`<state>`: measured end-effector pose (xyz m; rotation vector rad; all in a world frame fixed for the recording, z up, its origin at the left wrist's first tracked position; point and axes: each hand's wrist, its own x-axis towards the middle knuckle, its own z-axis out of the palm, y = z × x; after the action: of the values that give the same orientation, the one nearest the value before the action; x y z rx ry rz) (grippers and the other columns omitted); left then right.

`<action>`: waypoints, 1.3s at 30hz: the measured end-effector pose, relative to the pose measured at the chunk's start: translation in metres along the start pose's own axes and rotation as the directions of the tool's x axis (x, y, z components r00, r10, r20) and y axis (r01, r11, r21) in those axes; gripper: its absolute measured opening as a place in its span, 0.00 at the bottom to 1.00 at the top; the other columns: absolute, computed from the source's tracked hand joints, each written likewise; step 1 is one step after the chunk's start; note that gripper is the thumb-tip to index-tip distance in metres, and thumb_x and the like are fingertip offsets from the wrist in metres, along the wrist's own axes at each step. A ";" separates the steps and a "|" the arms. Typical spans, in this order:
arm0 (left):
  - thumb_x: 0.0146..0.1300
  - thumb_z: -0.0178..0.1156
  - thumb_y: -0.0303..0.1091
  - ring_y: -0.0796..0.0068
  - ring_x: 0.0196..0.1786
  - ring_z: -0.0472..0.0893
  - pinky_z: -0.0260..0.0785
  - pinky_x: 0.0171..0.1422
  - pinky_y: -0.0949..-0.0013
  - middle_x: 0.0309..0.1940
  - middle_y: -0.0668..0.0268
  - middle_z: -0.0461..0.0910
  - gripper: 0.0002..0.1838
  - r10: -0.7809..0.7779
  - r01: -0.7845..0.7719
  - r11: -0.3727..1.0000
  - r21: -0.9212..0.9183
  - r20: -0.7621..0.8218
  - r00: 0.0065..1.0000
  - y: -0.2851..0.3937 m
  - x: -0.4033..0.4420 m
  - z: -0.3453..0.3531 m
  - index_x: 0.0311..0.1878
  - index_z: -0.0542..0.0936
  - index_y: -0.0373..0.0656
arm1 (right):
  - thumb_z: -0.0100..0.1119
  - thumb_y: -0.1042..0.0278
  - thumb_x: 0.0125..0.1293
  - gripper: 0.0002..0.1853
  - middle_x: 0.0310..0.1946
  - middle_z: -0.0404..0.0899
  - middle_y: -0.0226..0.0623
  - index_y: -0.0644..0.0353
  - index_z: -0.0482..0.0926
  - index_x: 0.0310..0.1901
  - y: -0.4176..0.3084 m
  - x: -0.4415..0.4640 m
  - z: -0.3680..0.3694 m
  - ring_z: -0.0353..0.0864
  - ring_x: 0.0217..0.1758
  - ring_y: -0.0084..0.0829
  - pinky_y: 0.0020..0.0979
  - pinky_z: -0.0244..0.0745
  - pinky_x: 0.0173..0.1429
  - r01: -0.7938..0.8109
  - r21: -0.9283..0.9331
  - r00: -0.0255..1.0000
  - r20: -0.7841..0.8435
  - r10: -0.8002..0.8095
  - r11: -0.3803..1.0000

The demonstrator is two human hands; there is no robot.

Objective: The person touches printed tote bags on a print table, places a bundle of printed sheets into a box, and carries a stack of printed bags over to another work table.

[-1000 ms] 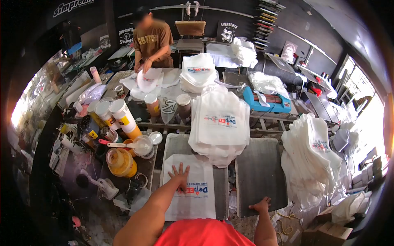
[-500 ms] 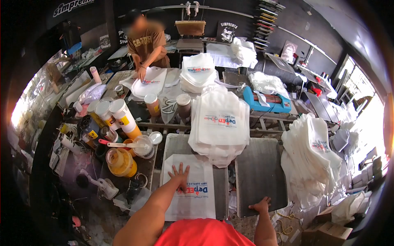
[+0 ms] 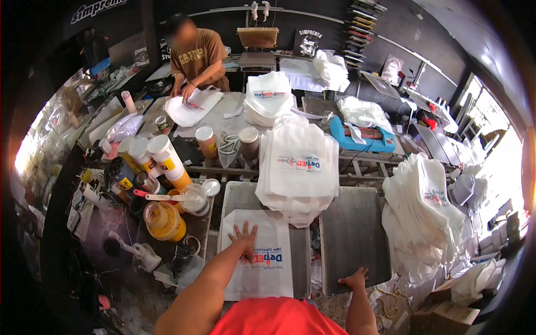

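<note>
Down on the left board (image 3: 300, 259), a printed white bag (image 3: 257, 283) lies flat, left hand (image 3: 243, 241) splayed wide over it, gripping nothing, apparently to hold it smooth! Right hand (image 3: 354, 278) meets the near edge of the right board (image 3: 356, 234), perhaps for balance (whether it grips, I can't tell). Just beyond, stacked bags (image 3: 298, 148) sit, seemingly placed for easy reach.

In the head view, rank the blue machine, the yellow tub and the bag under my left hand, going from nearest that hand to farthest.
1. Bag: directly beneath your left hand.
2. Yellow tub: off to the hand's left, a little farther forward.
3. Blue machine: far forward and right, past the bag stack.
</note>
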<state>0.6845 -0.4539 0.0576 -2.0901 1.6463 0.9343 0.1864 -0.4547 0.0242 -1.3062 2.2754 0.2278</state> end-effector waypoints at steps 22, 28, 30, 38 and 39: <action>0.27 0.83 0.49 0.29 0.73 0.19 0.31 0.66 0.19 0.74 0.54 0.10 0.84 0.008 -0.008 1.000 0.021 -0.004 1.000 -0.003 0.007 0.006 0.74 0.21 0.62 | 0.86 0.51 0.25 0.77 0.77 0.34 0.51 0.64 0.39 0.73 -0.008 -0.010 -0.009 0.43 0.76 0.63 0.49 0.57 0.75 -0.014 0.014 1.000 0.007 0.014 1.000; 0.26 0.84 0.48 0.29 0.73 0.18 0.31 0.66 0.19 0.73 0.55 0.10 0.84 0.004 -0.004 1.000 0.014 0.012 1.000 -0.002 0.004 0.002 0.74 0.21 0.63 | 0.86 0.52 0.24 0.76 0.77 0.34 0.51 0.64 0.41 0.73 -0.008 -0.010 -0.009 0.43 0.76 0.63 0.49 0.57 0.75 -0.022 0.030 1.000 0.009 0.021 0.999; 0.26 0.84 0.48 0.29 0.72 0.18 0.31 0.67 0.19 0.73 0.55 0.09 0.85 0.003 -0.004 1.000 0.009 0.016 1.000 -0.002 0.005 0.002 0.74 0.21 0.63 | 0.86 0.52 0.24 0.76 0.77 0.34 0.51 0.64 0.41 0.73 -0.009 -0.011 -0.010 0.43 0.76 0.63 0.49 0.57 0.75 -0.025 0.034 1.000 0.010 0.024 0.999; 0.25 0.84 0.49 0.30 0.73 0.18 0.31 0.67 0.19 0.73 0.56 0.09 0.85 -0.001 0.001 1.000 0.010 0.010 1.000 -0.002 0.006 0.003 0.74 0.22 0.63 | 0.86 0.51 0.25 0.77 0.77 0.35 0.51 0.64 0.40 0.73 -0.008 -0.010 -0.008 0.43 0.76 0.62 0.48 0.56 0.75 -0.025 0.007 1.000 0.006 0.025 1.000; 0.25 0.84 0.49 0.30 0.73 0.18 0.31 0.67 0.19 0.73 0.56 0.09 0.85 0.000 0.000 1.000 0.012 0.010 1.000 -0.002 0.007 0.003 0.74 0.22 0.63 | 0.86 0.51 0.25 0.77 0.77 0.35 0.51 0.64 0.40 0.73 -0.007 -0.010 -0.007 0.43 0.76 0.62 0.48 0.56 0.75 -0.026 0.008 1.000 0.006 0.026 1.000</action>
<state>0.6861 -0.4563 0.0503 -2.0743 1.6430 0.9316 0.1940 -0.4541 0.0361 -1.2702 2.2875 0.2306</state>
